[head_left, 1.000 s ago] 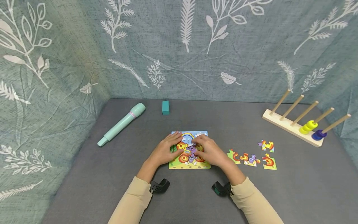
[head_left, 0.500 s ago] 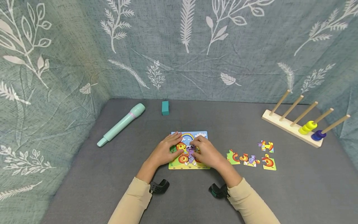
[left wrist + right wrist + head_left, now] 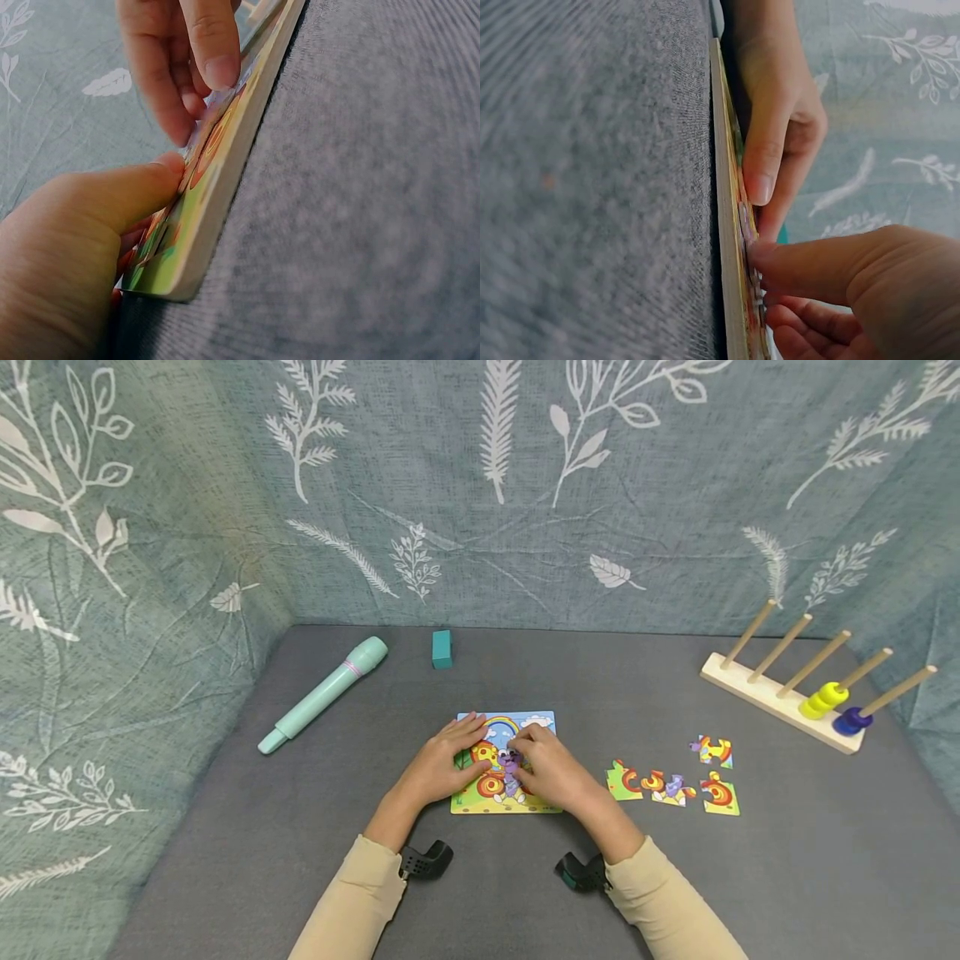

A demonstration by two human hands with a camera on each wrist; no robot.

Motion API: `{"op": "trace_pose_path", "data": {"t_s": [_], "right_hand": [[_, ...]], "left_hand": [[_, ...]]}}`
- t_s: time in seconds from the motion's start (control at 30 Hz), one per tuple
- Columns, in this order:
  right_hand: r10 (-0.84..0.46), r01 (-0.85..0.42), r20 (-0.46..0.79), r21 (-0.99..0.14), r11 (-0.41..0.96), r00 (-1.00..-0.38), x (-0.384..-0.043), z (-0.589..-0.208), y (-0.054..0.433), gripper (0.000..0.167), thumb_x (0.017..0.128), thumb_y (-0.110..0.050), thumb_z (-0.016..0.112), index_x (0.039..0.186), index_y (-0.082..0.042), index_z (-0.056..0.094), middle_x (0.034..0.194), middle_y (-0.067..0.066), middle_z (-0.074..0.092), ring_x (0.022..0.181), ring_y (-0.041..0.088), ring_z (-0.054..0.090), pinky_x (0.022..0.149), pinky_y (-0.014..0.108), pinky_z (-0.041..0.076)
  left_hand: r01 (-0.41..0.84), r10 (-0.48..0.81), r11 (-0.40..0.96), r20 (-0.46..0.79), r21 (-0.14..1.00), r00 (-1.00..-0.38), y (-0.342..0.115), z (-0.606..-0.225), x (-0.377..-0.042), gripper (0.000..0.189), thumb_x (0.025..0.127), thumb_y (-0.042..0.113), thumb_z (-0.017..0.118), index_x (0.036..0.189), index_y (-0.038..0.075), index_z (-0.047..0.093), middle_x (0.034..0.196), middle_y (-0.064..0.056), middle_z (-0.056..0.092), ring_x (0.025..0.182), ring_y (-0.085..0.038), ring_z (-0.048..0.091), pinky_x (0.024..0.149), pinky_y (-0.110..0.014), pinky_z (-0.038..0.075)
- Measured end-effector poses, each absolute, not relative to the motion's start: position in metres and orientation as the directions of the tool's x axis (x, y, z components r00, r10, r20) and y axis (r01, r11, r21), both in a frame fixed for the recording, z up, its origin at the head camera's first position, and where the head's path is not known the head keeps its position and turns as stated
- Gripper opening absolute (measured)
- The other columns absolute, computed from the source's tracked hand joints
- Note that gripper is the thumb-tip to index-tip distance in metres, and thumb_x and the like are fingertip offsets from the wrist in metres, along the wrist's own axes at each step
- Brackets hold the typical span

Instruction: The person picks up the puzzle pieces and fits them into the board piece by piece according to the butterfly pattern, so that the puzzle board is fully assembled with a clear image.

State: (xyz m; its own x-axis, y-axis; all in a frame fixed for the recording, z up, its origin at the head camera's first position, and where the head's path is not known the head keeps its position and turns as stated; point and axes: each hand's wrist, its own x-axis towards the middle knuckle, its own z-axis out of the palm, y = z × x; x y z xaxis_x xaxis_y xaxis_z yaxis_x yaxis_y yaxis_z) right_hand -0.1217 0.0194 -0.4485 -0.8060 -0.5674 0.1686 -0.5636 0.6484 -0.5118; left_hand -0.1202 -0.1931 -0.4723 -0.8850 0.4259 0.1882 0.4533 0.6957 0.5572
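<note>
Two hands bent over a butterfly puzzle

Patterned cloth [image 3: 442, 452] hangs behind and to the left of the dark grey table [image 3: 225, 843]. Two beige sleeves [image 3: 348, 893] come in from the near side. Over at the right end sits a wooden peg stand [image 3: 765, 692], well apart from the hands, and at the left lies a mint microphone [image 3: 322, 697], slanting and equally distant.

The puzzle board [image 3: 504, 807] lies flat in the middle of the table. The left hand [image 3: 447, 760] rests over its left side, fingers stretched out, gripping nothing. The right hand [image 3: 553, 768] has bent fingers, thumb and fingertips touching the purple figure [image 3: 510, 763] at the board's centre; whether they pinch a piece I cannot tell. Between them the hands hide much of the picture.

Black wrist cameras [image 3: 427, 862] sit below both hands. Loose puzzle pieces [image 3: 720, 800] lie to the right of the board, the nearest close to the right forearm. A teal block [image 3: 442, 651] stands beyond the board, near the cloth. Smallest are the yellow beads [image 3: 823, 700] and blue beads [image 3: 852, 721], threaded on two pegs.
</note>
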Motion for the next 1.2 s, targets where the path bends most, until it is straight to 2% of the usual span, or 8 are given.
{"op": "trace_pose_path", "data": {"t_s": [0.4, 0.57, 0.83, 1.03, 1.2], "right_hand": [[-0.588, -0.581, 0.174, -0.516, 0.629, -0.790, -0.122, -0.448, 0.022, 0.031, 0.084, -0.010, 0.070, 0.111, 0.006, 0.067, 0.111, 0.012, 0.057, 0.103, 0.025, 0.055, 0.091, 0.039, 0.050], [-0.592, -0.581, 0.168, -0.519, 0.627, -0.788, -0.123, -0.448, 0.022, 0.033, 0.084, -0.011, 0.070, 0.112, 0.006, 0.066, 0.112, 0.013, 0.057, 0.103, 0.026, 0.055, 0.092, 0.039, 0.050], [-0.605, -0.579, 0.148, -0.529, 0.620, -0.783, -0.122, -0.449, 0.022, 0.034, 0.085, -0.012, 0.070, 0.114, 0.005, 0.065, 0.114, 0.013, 0.056, 0.105, 0.026, 0.054, 0.091, 0.039, 0.050], [-0.616, -0.597, 0.165, -0.528, 0.604, -0.770, -0.123, -0.448, 0.027, 0.037, 0.085, -0.012, 0.069, 0.117, 0.004, 0.062, 0.115, 0.013, 0.058, 0.105, 0.025, 0.056, 0.090, 0.039, 0.051], [-0.584, -0.553, 0.154, -0.575, 0.603, -0.797, -0.125, -0.442, 0.041, 0.042, 0.086, -0.015, 0.070, 0.123, 0.003, 0.059, 0.121, 0.014, 0.058, 0.112, 0.028, 0.057, 0.095, 0.044, 0.050]], "left_hand": [[0.461, 0.427, 0.675, 0.205, 0.576, -0.881, -0.194, -0.472, -0.122, 0.058, 0.086, 0.030, 0.070, 0.134, 0.002, 0.054, 0.143, -0.007, 0.048, 0.138, -0.024, 0.038, 0.120, -0.041, 0.025], [0.496, 0.449, 0.680, 0.228, 0.540, -0.864, -0.191, -0.470, -0.121, 0.057, 0.086, 0.029, 0.070, 0.134, 0.002, 0.053, 0.144, -0.008, 0.047, 0.138, -0.024, 0.038, 0.121, -0.044, 0.021], [0.572, 0.535, 0.673, 0.227, 0.469, -0.814, -0.177, -0.465, -0.119, 0.054, 0.089, 0.030, 0.066, 0.133, 0.001, 0.054, 0.141, -0.011, 0.050, 0.136, -0.025, 0.041, 0.119, -0.044, 0.025], [0.580, 0.540, 0.672, 0.232, 0.461, -0.809, -0.173, -0.468, -0.121, 0.052, 0.088, 0.030, 0.067, 0.131, 0.001, 0.057, 0.136, -0.011, 0.054, 0.134, -0.024, 0.043, 0.119, -0.042, 0.026], [0.597, 0.547, 0.662, 0.253, 0.453, -0.798, -0.174, -0.470, -0.122, 0.051, 0.087, 0.029, 0.068, 0.129, 0.001, 0.058, 0.135, -0.013, 0.055, 0.133, -0.025, 0.044, 0.117, -0.045, 0.029]]}}
